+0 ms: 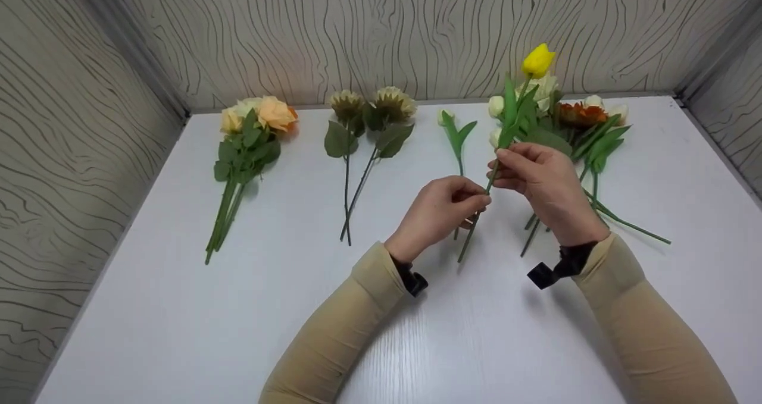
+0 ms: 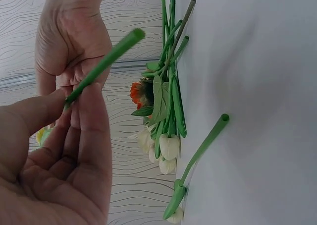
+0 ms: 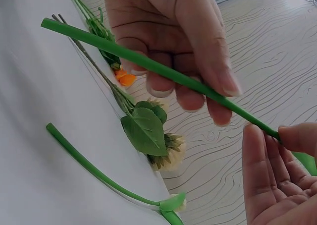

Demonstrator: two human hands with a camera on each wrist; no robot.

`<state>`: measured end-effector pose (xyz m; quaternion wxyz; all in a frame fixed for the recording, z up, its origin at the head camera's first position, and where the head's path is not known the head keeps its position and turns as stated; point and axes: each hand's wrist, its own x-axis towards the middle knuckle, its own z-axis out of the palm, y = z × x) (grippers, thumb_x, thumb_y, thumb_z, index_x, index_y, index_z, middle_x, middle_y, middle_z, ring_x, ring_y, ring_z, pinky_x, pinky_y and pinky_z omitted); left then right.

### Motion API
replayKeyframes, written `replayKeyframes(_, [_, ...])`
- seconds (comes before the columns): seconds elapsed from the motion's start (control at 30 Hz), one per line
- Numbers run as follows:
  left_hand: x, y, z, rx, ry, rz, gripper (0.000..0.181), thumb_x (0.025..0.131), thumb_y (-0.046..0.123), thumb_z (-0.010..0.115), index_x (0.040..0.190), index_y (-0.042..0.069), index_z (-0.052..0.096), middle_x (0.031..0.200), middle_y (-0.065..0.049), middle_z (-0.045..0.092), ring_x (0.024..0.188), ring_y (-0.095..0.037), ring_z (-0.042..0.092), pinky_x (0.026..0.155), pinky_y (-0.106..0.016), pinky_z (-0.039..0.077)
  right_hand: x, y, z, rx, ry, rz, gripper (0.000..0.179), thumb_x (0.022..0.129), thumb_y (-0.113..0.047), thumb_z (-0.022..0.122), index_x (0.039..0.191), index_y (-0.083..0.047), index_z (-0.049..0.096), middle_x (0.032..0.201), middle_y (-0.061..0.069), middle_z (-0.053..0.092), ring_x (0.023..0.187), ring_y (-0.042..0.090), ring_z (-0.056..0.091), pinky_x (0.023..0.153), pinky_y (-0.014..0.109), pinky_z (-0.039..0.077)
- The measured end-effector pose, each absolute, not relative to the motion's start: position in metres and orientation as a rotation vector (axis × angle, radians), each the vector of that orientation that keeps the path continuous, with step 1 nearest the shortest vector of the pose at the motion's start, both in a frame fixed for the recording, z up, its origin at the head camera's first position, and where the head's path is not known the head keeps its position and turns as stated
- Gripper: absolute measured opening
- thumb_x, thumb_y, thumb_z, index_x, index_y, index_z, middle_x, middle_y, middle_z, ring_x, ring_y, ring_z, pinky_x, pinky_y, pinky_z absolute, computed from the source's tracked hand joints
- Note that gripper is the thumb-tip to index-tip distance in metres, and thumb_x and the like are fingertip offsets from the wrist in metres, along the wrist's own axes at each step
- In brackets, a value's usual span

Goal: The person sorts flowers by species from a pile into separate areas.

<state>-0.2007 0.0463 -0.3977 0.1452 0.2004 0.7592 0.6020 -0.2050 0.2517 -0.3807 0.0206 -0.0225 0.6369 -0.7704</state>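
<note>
A yellow tulip (image 1: pixel 538 62) with green leaves is held up above the table, its bloom toward the back wall. My right hand (image 1: pixel 545 184) pinches its stem just under the leaves. Lower down, my left hand (image 1: pixel 443 213) pinches the same stem (image 3: pixel 124 54) between thumb and fingers, and the cut end sticks out below. Beneath the hands lies a single white tulip (image 1: pixel 457 136) on the table, partly behind the left hand. Behind the right hand, a mixed bunch with an orange flower (image 1: pixel 580 115) and white tulips (image 2: pixel 169 146) is partly covered.
Two cream flowers (image 1: pixel 393 103) with crossed brown stems lie left of centre on the white table (image 1: pixel 178 332). Farther left is a bunch of peach roses (image 1: pixel 275 113). A wood-patterned wall (image 1: pixel 369 35) stands along the back edge, with side panels left and right.
</note>
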Motion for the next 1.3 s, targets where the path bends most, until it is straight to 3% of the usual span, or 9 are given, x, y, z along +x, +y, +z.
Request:
replayKeyframes(0.37, [-0.223,0.033,-0.4,0.421,2.303,1.664,0.008,0.099,0.014,0.07,0.103,0.008,0.072,0.089,-0.001,0.071,0.076,-0.014,0.07,0.07,-0.029,0.06,-0.21,0.257,-0.379,-0.018,2.268,-2.144,0.051,0.099,-0.041,0.067,0.132,-0.004,0.061,0.121,0.018,0.066,0.106,0.032,0.068,0.086,0.033,0.059])
replayKeyframes(0.77, [-0.261,0.039,-0.418,0.222,2.484,1.415,0.009,0.099,0.013,0.07,0.097,0.006,0.074,0.084,-0.006,0.07,0.066,-0.012,0.064,0.061,-0.026,0.054,-0.212,0.261,-0.386,0.007,2.205,-2.167,0.046,0.1,-0.037,0.067,0.13,-0.003,0.063,0.12,0.021,0.065,0.109,0.034,0.066,0.086,0.034,0.059])
replayKeyframes(1.3, [-0.265,0.039,-0.424,0.171,2.474,1.313,0.012,0.098,0.02,0.072,0.1,0.008,0.071,0.083,-0.004,0.068,0.071,-0.012,0.062,0.063,-0.026,0.051,-0.212,0.259,-0.391,0.013,2.285,-2.054,0.045,0.102,-0.039,0.064,0.131,-0.005,0.063,0.118,0.015,0.067,0.11,0.029,0.064,0.087,0.034,0.059])
